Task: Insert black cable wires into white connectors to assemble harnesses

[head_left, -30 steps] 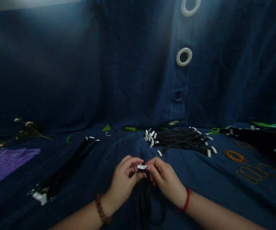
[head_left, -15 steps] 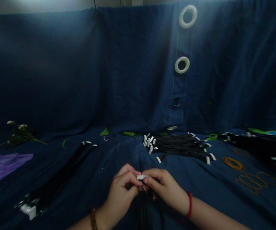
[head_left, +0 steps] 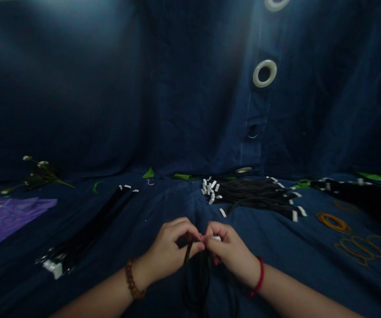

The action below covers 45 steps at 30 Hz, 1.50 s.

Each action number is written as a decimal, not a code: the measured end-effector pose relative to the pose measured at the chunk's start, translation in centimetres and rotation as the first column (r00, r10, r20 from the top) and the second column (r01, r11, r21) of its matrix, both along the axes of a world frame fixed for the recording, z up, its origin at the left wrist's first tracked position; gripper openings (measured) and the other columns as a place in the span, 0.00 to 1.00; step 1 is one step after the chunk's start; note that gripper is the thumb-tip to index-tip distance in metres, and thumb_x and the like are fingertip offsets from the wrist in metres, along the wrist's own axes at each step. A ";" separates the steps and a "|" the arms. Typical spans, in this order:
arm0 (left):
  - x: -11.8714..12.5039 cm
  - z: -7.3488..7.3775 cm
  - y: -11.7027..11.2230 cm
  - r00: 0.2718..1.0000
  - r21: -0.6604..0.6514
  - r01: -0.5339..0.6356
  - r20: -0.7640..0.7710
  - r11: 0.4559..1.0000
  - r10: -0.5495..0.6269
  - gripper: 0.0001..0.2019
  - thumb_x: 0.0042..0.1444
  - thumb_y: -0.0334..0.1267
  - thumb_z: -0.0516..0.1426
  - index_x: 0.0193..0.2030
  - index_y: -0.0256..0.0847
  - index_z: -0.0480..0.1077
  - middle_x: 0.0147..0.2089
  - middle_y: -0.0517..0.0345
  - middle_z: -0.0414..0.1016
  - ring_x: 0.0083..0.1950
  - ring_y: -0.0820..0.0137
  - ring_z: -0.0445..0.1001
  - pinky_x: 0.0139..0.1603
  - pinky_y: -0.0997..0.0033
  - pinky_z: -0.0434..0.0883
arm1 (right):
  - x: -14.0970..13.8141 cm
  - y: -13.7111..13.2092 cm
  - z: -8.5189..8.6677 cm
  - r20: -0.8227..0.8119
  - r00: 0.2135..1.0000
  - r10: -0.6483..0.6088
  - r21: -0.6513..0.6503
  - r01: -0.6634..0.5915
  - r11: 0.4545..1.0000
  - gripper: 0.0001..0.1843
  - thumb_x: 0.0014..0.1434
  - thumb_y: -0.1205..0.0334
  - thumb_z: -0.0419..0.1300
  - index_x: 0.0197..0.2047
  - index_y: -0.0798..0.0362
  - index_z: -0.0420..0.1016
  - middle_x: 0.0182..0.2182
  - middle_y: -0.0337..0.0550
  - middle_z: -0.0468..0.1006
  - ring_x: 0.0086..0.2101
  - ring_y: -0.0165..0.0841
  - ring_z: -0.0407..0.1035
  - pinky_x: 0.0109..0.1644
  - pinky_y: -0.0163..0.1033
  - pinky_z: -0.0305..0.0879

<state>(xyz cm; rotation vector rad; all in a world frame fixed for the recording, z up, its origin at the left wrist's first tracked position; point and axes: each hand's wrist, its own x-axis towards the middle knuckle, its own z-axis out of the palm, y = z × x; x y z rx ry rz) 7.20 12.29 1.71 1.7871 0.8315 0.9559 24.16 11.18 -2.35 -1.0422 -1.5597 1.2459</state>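
In front of me, both hands meet over black cords (head_left: 204, 276) that hang down in loops toward the bottom edge. My left hand (head_left: 170, 245) pinches a black cord between thumb and forefinger. My right hand (head_left: 232, 248) is closed on the cords just beside it, and a white end piece (head_left: 216, 238) shows by its fingers. The fingertips nearly touch and partly hide the grip. Beyond my right hand lies a pile of black cords with white ends (head_left: 253, 194). Another black bundle (head_left: 94, 225) with white ends lies slanted left of my left hand.
Orange rubber bands (head_left: 326, 220) lie to the right, near a larger black bundle (head_left: 369, 198). On the left are a purple cloth (head_left: 21, 216) and a white-flowered sprig (head_left: 46, 176). Green scraps (head_left: 149, 173) lie along the foot of a blue curtain (head_left: 190, 88) with ring eyelets.
The white end piece moved from between both hands' fingertips to my right hand's side. My left hand now pinches a black cord. The view has tilted down slightly.
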 end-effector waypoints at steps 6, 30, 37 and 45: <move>1.3 -0.8 0.2 0.992 -0.411 0.065 0.124 0.909 -0.015 0.10 0.45 0.40 0.60 0.30 0.38 0.65 0.24 0.64 0.65 0.21 0.76 0.66 0.25 0.72 0.67 | 0.3 0.2 -0.1 0.008 1.000 0.029 0.067 -0.030 0.997 0.14 0.60 0.61 0.57 0.25 0.57 0.63 0.17 0.28 0.59 0.15 0.19 0.53 0.18 0.27 0.52; 0.4 -0.6 0.8 0.983 -0.760 0.154 0.181 0.631 -0.022 0.05 0.53 0.36 0.56 0.33 0.39 0.63 0.19 0.69 0.57 0.14 0.85 0.51 0.15 0.84 0.42 | -0.4 -0.3 0.1 0.030 1.000 0.003 -0.015 -0.003 1.000 0.11 0.61 0.57 0.57 0.38 0.58 0.68 0.21 0.30 0.65 0.16 0.20 0.58 0.17 0.26 0.56; 0.3 -0.5 0.6 0.991 -0.740 0.134 0.108 0.659 -0.080 0.03 0.48 0.30 0.55 0.31 0.37 0.64 0.19 0.67 0.61 0.16 0.83 0.61 0.14 0.85 0.51 | -0.3 -0.6 -0.2 0.032 0.999 -0.026 0.050 0.025 0.998 0.11 0.59 0.57 0.58 0.34 0.57 0.65 0.19 0.29 0.62 0.15 0.19 0.56 0.16 0.25 0.53; 0.5 -0.6 0.1 0.992 -0.649 0.122 0.056 0.751 -0.112 0.06 0.51 0.38 0.55 0.28 0.39 0.63 0.13 0.69 0.61 0.11 0.81 0.59 0.09 0.84 0.48 | -0.2 -2.1 1.2 0.133 0.991 0.006 0.207 -0.033 0.978 0.09 0.62 0.58 0.51 0.34 0.54 0.60 0.21 0.32 0.64 0.19 0.24 0.59 0.22 0.31 0.55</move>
